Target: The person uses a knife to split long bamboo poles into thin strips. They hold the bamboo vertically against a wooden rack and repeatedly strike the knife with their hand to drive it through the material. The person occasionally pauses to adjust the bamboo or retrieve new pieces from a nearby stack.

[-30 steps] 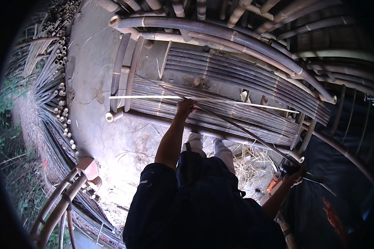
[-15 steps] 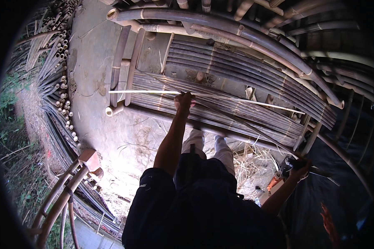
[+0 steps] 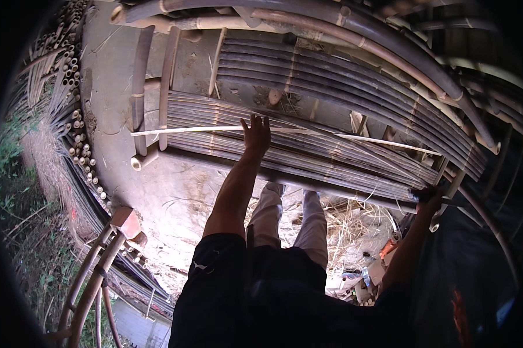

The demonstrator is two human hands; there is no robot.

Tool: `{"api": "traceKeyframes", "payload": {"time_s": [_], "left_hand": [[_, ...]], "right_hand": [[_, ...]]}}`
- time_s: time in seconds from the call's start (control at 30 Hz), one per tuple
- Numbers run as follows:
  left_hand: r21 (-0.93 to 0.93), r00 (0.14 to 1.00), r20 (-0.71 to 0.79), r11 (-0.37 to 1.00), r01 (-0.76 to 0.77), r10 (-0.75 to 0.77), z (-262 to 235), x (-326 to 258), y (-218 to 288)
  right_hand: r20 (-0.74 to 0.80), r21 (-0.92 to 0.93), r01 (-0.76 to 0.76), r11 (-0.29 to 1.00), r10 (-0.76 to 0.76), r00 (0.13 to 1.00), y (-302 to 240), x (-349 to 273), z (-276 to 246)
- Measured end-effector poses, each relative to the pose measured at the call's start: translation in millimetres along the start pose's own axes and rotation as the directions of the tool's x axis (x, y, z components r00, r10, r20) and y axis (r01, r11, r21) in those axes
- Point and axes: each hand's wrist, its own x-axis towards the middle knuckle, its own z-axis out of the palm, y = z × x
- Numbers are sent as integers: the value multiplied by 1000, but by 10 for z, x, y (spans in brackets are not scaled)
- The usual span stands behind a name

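My left hand point(image 3: 255, 134) is over the lower panel of bamboo slats point(image 3: 197, 110), its fingers spread apart. A long pale bamboo strip point(image 3: 180, 130) runs crosswise over the slats and passes beneath or beside that hand; I cannot tell whether they touch. At the right end of the same panel, my right hand point(image 3: 430, 200) is closed around a dark tool point(image 3: 417, 194). Its narrow, flat part pokes out to the right of the fist, and shadow hides its exact kind. A second slatted panel point(image 3: 325, 78) lies just beyond the first, within the thick bamboo frame point(image 3: 136, 104).
Thick bamboo poles point(image 3: 261, 22) cross at the far side. Stacked bamboo pole ends point(image 3: 78, 136) line the left, near a bamboo stand with a reddish block point(image 3: 125, 222). Shavings and scraps point(image 3: 354, 226) litter the ground by my legs; black sheeting point(image 3: 447, 255) lies to the right.
My left hand has opened from its closed grip by the pale strip. My right hand, with the dark tool, has moved up to the panel's right end. The whole view has shifted slightly.
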Motion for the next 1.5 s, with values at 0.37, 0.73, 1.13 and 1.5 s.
{"api": "traceKeyframes", "payload": {"time_s": [0.37, 0.73, 1.13, 1.5], "left_hand": [[-254, 956, 3, 925, -283, 293, 314, 105, -68], [-120, 933, -175, 933, -339, 316, -120, 782, 1840], [-288, 827, 37, 798, -529, 561, -316, 1066, 3250], [-250, 888, 160, 888, -386, 431, -213, 1065, 3630]], "right_hand": [[-184, -89, -66, 994, 49, 982, 1153, 929, 359], [-276, -760, 271, 590, -671, 688, 1375, 2169, 394], [-311, -654, -173, 737, -53, 949, 811, 2546, -271], [-295, -681, -151, 717, -80, 952, 941, 2818, -437]]}}
